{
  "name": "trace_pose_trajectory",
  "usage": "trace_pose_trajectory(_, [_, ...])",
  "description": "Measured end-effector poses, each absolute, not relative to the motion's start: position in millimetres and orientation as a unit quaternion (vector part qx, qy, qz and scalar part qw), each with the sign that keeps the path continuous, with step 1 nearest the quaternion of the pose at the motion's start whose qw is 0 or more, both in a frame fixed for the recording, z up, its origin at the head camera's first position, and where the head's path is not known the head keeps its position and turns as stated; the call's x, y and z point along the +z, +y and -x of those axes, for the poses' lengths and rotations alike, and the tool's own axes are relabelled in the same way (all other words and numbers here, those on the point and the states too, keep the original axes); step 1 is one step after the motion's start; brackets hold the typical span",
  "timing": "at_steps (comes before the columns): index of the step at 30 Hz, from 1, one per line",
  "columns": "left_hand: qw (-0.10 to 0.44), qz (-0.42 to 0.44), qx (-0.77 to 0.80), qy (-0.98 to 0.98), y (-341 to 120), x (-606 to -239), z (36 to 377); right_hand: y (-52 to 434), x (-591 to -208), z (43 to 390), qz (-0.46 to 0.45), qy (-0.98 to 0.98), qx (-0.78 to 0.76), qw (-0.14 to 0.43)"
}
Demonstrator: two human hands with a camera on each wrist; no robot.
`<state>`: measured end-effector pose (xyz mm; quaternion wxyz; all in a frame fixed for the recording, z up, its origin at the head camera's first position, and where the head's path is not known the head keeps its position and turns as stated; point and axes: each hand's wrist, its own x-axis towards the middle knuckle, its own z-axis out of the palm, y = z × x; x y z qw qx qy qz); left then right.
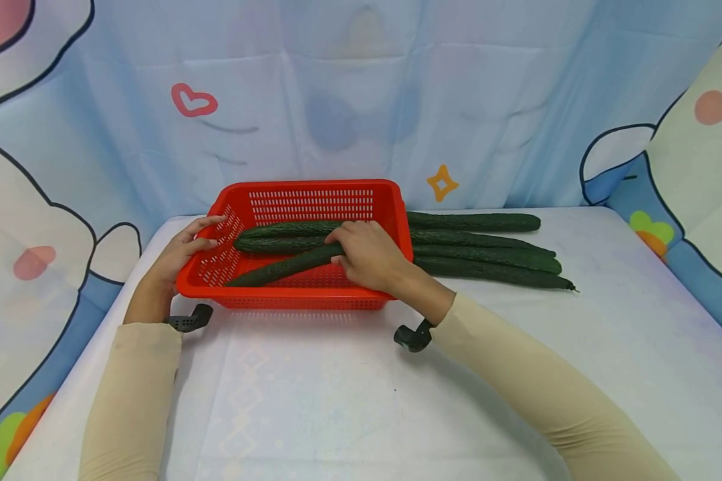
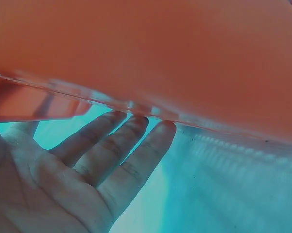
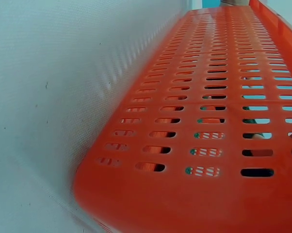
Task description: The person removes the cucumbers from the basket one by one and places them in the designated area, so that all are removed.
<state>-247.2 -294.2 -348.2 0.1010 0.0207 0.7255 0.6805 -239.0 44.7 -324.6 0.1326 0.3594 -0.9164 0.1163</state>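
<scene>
A person's right hand (image 1: 370, 254) curls over a long cucumber (image 1: 283, 266) lying slantwise in a red perforated basket (image 1: 313, 297) on the white worktop (image 1: 349, 401), its far end on the basket floor. The left hand (image 1: 183, 250), fingers (image 2: 136, 155) straight and loosely spread, rests against the basket's left wall, likely steadying it. Two more cucumbers (image 1: 289, 237) lie inside; four others (image 1: 487, 257) wait just right of the basket

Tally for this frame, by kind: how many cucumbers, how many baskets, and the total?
Red basket: 1
Cucumbers: 7 (3 in the red basket, 4 on the table beside it)
Total: 8
</scene>
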Motion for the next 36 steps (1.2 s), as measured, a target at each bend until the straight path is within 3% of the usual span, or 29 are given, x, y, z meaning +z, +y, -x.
trace_pose_trajectory(22, [0.102,-0.011,0.682,0.725,-294,-347,245,59,-318,229,-0.342,-0.895,0.209,0.197])
trace_pose_trajectory(30, [0.103,-0.006,0.674,0.732,-294,-347,246,93,-303,217,-0.322,-0.895,0.230,0.204])
trace_pose_trajectory(36, [0.106,-0.004,0.668,0.736,-295,-348,245,125,-296,205,-0.330,-0.883,0.225,0.246])
